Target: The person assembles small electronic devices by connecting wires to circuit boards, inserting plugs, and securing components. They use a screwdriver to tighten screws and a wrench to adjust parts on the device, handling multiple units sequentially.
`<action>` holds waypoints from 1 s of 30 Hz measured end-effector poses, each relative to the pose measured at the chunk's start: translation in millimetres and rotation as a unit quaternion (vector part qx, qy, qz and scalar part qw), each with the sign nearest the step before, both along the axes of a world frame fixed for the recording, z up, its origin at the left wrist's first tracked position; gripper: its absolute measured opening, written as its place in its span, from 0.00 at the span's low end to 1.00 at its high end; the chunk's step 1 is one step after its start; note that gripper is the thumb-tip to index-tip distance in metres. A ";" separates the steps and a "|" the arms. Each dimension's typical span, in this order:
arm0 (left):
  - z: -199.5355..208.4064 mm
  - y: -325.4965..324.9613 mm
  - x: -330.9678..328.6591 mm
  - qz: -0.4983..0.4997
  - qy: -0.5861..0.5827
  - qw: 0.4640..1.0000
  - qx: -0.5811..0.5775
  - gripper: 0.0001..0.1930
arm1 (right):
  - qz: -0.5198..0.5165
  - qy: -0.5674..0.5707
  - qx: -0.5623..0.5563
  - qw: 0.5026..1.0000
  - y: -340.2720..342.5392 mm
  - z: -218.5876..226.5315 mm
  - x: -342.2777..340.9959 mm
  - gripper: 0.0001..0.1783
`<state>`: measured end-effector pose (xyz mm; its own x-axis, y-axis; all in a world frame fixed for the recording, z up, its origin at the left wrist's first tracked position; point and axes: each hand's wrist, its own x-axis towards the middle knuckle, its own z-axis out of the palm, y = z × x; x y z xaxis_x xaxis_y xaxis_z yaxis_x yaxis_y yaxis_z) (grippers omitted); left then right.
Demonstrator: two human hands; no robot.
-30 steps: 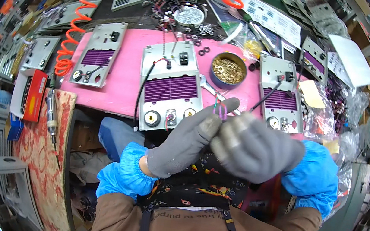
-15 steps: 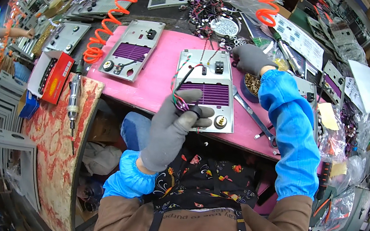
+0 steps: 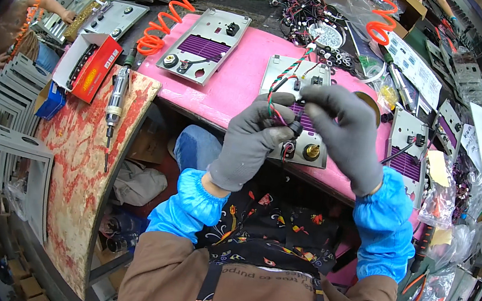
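Observation:
My left hand [image 3: 248,139], in a grey glove, closes around red, green and black wires [image 3: 273,88] near a black round fitting [image 3: 297,128]. The gloved right hand [image 3: 349,134] comes in from the right with thumb and forefinger pinched beside these wires; whatever is between the fingertips is too small to name. Beneath both hands lies a light grey metal panel [image 3: 274,66] with a purple slatted section, partly covered by them. A brass fitting [image 3: 311,152] stands at its near right corner.
A similar panel [image 3: 233,24] lies on the pink mat [image 3: 255,46] to the left. An electric screwdriver [image 3: 116,97] and a red box [image 3: 101,68] rest farther left. Orange coiled hoses [image 3: 163,24] hang above. Wire bundles [image 3: 301,15] lie behind. Another person's arm [image 3: 50,6] shows far left.
My right hand has come from beside the bowl at the right to meet the left hand over the panel. The left hand still holds the wires. The view has shifted slightly.

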<state>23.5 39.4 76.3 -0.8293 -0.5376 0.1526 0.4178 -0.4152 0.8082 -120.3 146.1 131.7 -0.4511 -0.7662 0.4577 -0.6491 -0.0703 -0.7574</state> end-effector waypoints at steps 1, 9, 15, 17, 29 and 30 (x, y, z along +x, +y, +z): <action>-7.2 -3.6 -3.9 -0.002 0.015 1.000 -0.027 0.16 | -0.010 0.016 0.015 1.000 3.2 5.6 9.7 0.11; -2.5 -12.2 4.9 -0.029 -0.053 0.998 -0.017 0.10 | -0.002 0.111 -0.013 0.994 12.7 -3.2 21.3 0.14; 50.1 -49.6 -26.2 0.025 0.109 0.975 -0.192 0.11 | 0.057 0.137 -0.068 0.987 -12.6 45.3 0.3 0.20; 64.3 -55.4 -32.7 0.031 0.154 0.966 -0.206 0.14 | 0.071 0.075 -0.110 0.989 -22.1 51.4 -5.0 0.19; 30.5 -112.6 -61.9 0.048 -0.178 0.927 -0.327 0.12 | -0.235 0.157 -0.004 0.959 -17.5 -9.6 -34.9 0.17; 18.0 -125.1 -66.4 0.037 -0.268 0.901 -0.338 0.12 | -0.259 0.140 0.095 0.951 -10.6 -26.2 -36.0 0.20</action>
<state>-42.9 -85.7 94.4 -0.8468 -0.5292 0.0542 -0.1018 0.2611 0.9599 -156.3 135.5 105.5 -0.6710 -0.5554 0.4911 -0.7377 0.4341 -0.5170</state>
